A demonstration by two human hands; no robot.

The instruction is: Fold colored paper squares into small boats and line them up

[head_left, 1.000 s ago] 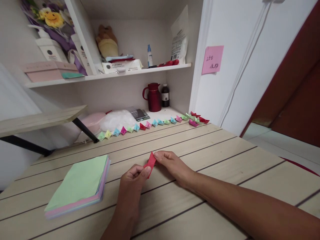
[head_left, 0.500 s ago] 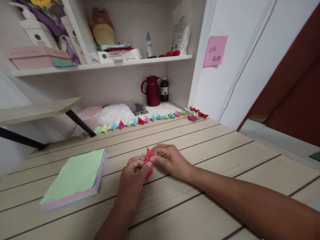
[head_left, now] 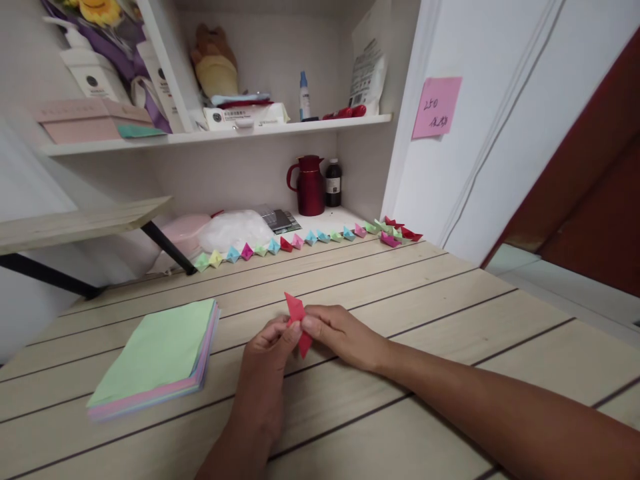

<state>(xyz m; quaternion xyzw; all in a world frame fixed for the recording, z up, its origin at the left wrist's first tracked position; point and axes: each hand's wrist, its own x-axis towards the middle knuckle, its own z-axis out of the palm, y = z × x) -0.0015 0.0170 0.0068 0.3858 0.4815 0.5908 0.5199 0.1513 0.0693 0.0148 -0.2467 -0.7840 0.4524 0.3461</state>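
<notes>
A folded piece of red paper, pointed at its top and bottom ends, is pinched between my two hands above the table. My left hand grips its left side, thumb on the near face. From the right, my right hand holds it with thumb and fingers, the two thumbtips meeting at its middle. Fingers behind the paper are partly hidden. To the left lies a stack of coloured paper sheets, light green on top. Along the table's far edge runs a row of small folded paper boats in several colours.
More paper boats cluster at the row's right end. Behind stand a dark red jug, a brown bottle and a white plastic bag. A small raised shelf on black legs is at left. A pink note hangs on the wall.
The red paper has turned in my hands into a narrower diamond, leaning left at the top. My right fingers have moved down closer to my left thumb. The view has shifted slightly.
</notes>
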